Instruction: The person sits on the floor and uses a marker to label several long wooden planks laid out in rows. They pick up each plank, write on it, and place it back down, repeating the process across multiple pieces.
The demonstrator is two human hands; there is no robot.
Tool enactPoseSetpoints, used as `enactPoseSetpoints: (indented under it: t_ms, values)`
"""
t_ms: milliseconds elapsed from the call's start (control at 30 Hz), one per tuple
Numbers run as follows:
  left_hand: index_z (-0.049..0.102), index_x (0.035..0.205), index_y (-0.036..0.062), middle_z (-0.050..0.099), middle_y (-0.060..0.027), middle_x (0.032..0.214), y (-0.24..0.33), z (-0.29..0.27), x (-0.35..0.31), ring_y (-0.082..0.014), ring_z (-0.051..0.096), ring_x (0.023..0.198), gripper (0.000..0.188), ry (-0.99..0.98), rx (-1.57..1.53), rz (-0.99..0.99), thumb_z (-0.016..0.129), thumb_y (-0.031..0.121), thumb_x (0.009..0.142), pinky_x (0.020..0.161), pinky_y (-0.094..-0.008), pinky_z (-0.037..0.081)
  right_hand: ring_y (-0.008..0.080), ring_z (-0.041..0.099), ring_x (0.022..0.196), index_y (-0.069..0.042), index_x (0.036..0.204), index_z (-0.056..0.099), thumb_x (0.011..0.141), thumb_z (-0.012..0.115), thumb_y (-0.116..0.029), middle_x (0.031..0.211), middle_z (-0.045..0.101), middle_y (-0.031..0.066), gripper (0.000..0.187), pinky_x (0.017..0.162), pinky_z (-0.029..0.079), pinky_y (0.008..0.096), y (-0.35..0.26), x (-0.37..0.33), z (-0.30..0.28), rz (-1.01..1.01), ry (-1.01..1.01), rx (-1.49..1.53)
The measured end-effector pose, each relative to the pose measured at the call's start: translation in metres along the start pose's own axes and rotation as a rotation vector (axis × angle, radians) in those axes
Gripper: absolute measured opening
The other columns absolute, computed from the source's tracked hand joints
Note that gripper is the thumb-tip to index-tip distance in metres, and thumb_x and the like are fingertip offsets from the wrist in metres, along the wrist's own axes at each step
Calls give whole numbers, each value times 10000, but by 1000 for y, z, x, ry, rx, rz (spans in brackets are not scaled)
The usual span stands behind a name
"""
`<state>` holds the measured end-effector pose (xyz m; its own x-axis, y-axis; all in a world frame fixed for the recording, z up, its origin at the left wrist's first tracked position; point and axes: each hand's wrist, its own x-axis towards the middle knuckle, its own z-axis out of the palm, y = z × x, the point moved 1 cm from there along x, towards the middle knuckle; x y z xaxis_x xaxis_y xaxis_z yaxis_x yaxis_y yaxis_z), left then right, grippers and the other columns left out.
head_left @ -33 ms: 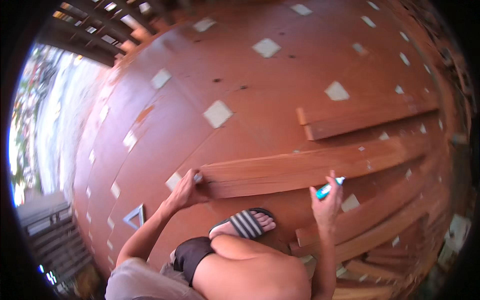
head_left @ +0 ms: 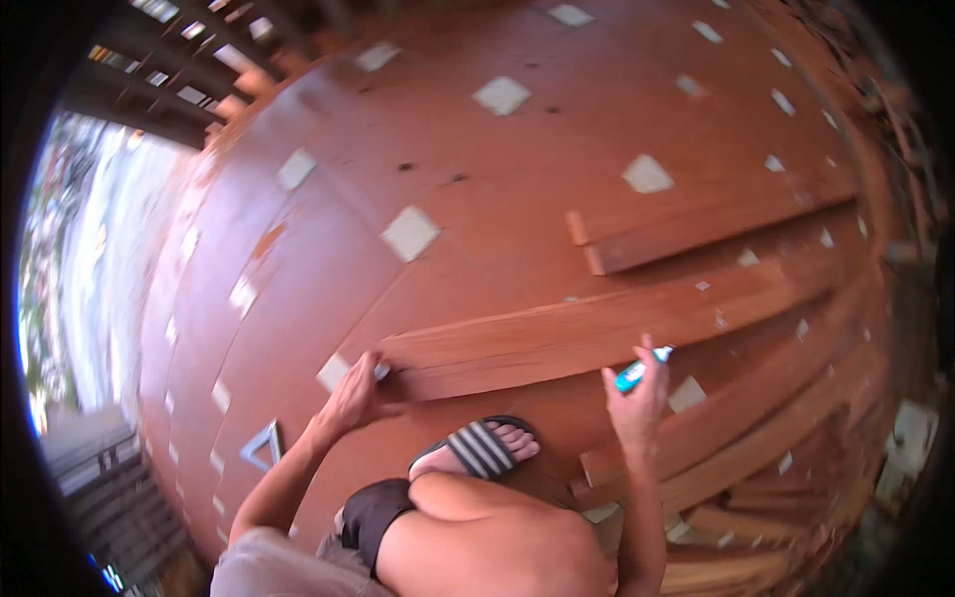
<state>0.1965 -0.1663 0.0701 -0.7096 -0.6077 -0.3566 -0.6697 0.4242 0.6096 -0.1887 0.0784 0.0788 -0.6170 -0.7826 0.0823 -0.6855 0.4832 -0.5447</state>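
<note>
A long reddish-brown wooden board [head_left: 517, 348] lies slantwise in front of me. My left hand [head_left: 355, 396] is closed around its left end. Near its fingertips shows a small greyish piece [head_left: 382, 370], too blurred to name. Between the fingers and thumb of my right hand [head_left: 639, 403], a small teal bottle [head_left: 631, 376] with a whitish tip is held slanting up to the right. That hand is beside the board's near edge, right of its middle.
Another board [head_left: 696, 237] lies beyond, and several more boards [head_left: 736, 413] lie at the right. A metal triangle square [head_left: 263, 445] rests on the red tiled floor [head_left: 328, 249] at the left. My sandalled foot [head_left: 482, 448] is just below the board. Wooden slats [head_left: 189, 70] stand at upper left.
The whole view has shifted slightly, so things sit a little farther left. Both hands keep about the same place against the board.
</note>
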Motion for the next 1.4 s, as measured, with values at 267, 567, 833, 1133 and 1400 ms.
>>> enactPoseSetpoints:
  t_ms: [267,567,833,1133,1400]
  values:
    - [488,1122,-21,596,-254,869,-11,39,-15,-502,619,842,432,127,134,25,783,70,820,725,-555,500,462,583,1262,-39,1331,500,833,863,-150,1428,578,277,626,1060,476,511,9,-17,22,207,359,119]
    - [459,1112,24,643,-279,862,-15,34,-9,-535,643,837,513,65,212,-42,822,138,768,735,-572,511,469,608,1219,-9,1316,478,886,830,-264,1341,606,292,612,1020,498,511,15,-26,50,397,522,246]
    - [476,1100,32,650,-249,846,-27,21,-25,-492,650,822,509,-89,83,-147,835,166,765,727,-547,514,394,603,1131,4,1350,458,947,771,-374,1225,593,252,635,993,471,473,9,-32,50,591,605,487]
    - [488,1083,34,644,-213,834,-18,42,-73,-440,650,807,501,-215,-88,-292,846,193,771,712,-517,514,210,622,939,-23,1288,509,924,812,-354,1096,615,120,577,852,525,377,-3,-27,31,708,663,547]
    - [500,1068,37,639,-181,822,-17,39,-74,-393,651,794,495,-260,-125,-334,856,217,776,699,-490,514,158,650,925,-44,1275,535,1020,710,-245,1062,662,92,369,817,532,325,20,-30,46,629,853,558]
